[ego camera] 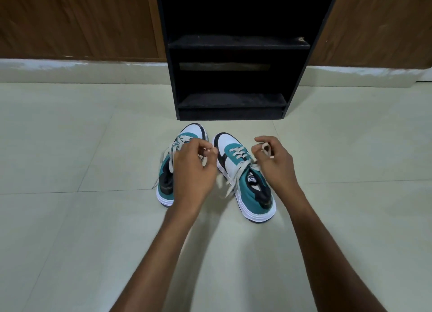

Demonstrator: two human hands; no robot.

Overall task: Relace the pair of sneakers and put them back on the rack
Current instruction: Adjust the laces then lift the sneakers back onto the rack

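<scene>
Both bare forearms reach out over the pale tiled floor point(70, 148), the left hand point(194, 169) pinching one end of a flat off-white lace point(236, 183) and the right hand point(273, 160) pinching the other. That lace belongs to the right-hand teal, white and black sneaker point(245, 171), which stands beside its partly laced twin point(177, 162) just before the black wooden shoe rack point(233, 78). Soft and limp, the lace looks best gripped near its tips, while the light shoes should lift easily by the heel collars.

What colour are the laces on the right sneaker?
Off-white, cream-toned laces, shown best in the head view.
</scene>
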